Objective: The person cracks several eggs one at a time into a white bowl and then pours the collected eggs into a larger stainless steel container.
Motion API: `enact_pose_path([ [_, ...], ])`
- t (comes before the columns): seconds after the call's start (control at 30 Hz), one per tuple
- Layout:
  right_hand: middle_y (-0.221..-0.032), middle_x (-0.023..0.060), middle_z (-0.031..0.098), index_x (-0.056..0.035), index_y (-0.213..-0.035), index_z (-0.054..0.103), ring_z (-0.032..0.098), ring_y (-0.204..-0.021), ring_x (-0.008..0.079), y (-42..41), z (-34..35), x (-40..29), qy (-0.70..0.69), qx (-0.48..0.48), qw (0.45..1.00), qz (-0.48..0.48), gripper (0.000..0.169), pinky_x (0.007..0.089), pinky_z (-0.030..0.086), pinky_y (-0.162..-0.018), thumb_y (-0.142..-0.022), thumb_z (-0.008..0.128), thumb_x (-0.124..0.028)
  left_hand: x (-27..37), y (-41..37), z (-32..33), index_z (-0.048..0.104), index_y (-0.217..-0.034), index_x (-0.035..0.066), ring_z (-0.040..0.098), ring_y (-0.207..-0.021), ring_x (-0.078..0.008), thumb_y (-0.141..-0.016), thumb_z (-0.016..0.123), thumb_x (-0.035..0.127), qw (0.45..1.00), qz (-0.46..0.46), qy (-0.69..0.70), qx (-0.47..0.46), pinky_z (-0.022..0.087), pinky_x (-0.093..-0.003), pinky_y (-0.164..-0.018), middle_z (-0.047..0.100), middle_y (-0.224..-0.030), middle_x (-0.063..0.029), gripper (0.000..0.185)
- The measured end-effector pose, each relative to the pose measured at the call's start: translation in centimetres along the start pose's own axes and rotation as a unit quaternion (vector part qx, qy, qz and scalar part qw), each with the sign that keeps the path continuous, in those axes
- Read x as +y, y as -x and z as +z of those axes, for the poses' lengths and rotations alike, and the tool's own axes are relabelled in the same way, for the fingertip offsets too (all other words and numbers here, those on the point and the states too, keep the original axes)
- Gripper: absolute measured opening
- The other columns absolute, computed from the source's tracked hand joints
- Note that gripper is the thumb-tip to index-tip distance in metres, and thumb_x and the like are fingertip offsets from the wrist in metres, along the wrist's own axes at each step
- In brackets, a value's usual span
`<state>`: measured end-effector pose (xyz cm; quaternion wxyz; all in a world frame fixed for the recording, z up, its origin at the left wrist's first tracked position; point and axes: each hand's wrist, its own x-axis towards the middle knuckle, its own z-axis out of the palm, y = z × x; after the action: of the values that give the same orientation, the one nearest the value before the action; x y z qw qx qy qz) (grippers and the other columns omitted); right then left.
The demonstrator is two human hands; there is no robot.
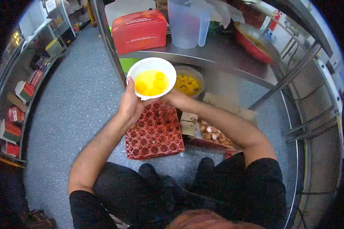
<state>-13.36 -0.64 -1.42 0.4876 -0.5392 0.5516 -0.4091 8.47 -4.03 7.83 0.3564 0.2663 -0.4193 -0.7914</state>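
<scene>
Both my hands are at a white bowl (147, 63) held above the floor. Inside it lie several raw egg yolks (159, 84) in clear egg white. My left hand (132, 104) grips the bowl's left side, thumb up against the rim. Under the front right of the bowl is my right hand (167, 98), its fingers mostly hidden by it. Just behind, a round tub (201, 75) holds many yolks with dark spots among them. Below my hands stand stacked red egg trays (154, 140), whose visible front cups hold no eggs. Brown eggshells (213, 134) fill a cardboard box (189, 128) on the right.
A steel table (218, 57) stands ahead, its leg (109, 37) left of the bowl. On it are a red box (140, 31), a plastic measuring jug (185, 25) and a red-sided pan (252, 47). Shelving (46, 74) with cartons lines the left; metal rails (286, 75) run along the right.
</scene>
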Motion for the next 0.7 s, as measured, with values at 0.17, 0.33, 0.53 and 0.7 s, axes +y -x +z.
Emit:
enact_pose_path([
  [0.17, -0.112, 0.0094, 0.066, -0.0123, -0.123, 0.068, 0.064, -0.103, 0.0244, 11.1, -9.5, -9.4, 0.233, 0.179, 0.945, -0.143, 0.023, 0.0403, 0.054, -0.09, -0.104, 0.064, -0.024, -0.5, 0.0, 1.7, 0.035, -0.161, 0.01, 0.06, -0.138, -0.0332, -0.114, 0.024, 0.06, 1.0, -0.005, 0.003, -0.028, 0.058, -0.0529, -0.105, 0.054, -0.157, -0.0136, 0.069],
  [0.33, -0.12, 0.019, 0.062, -0.0152, -0.126, 0.066, 0.068, -0.107, 0.0401, 14.6, -14.0, -12.7, 0.466, 0.434, 0.75, -0.178, 0.024, 0.0493, 0.058, -0.088, -0.104, 0.065, -0.026, -1.7, -0.1, 3.4, 0.034, -0.162, 0.012, 0.056, -0.141, -0.034, -0.114, 0.022, 0.06, 0.999, -0.021, -0.01, -0.044, 0.056, -0.0568, -0.109, 0.051, -0.159, -0.013, 0.068],
  [0.53, -0.113, 0.0153, 0.061, -0.0192, -0.125, 0.065, 0.073, -0.085, 0.0389, 14.9, -15.2, -10.9, 0.604, 0.5, 0.601, -0.153, 0.023, 0.0506, 0.062, -0.067, -0.104, 0.064, -0.029, -3.2, -0.1, 5.3, 0.031, -0.164, 0.016, 0.053, -0.145, -0.0325, -0.114, 0.018, 0.06, 0.994, -0.041, -0.003, -0.104, 0.05, -0.0597, -0.115, 0.05, -0.161, -0.0118, 0.068],
  [0.7, -0.113, 0.0147, 0.061, -0.0199, -0.125, 0.065, 0.073, -0.086, 0.0384, 15.1, -13.9, -10.5, 0.619, 0.494, 0.603, -0.098, 0.022, 0.0505, 0.062, -0.068, -0.105, 0.062, -0.028, -3.7, -0.2, 6.3, 0.031, -0.164, 0.017, 0.053, -0.145, -0.0321, -0.113, 0.018, 0.063, 0.994, -0.053, -0.017, -0.095, 0.051, -0.058, -0.113, 0.05, -0.161, -0.0109, 0.069],
])
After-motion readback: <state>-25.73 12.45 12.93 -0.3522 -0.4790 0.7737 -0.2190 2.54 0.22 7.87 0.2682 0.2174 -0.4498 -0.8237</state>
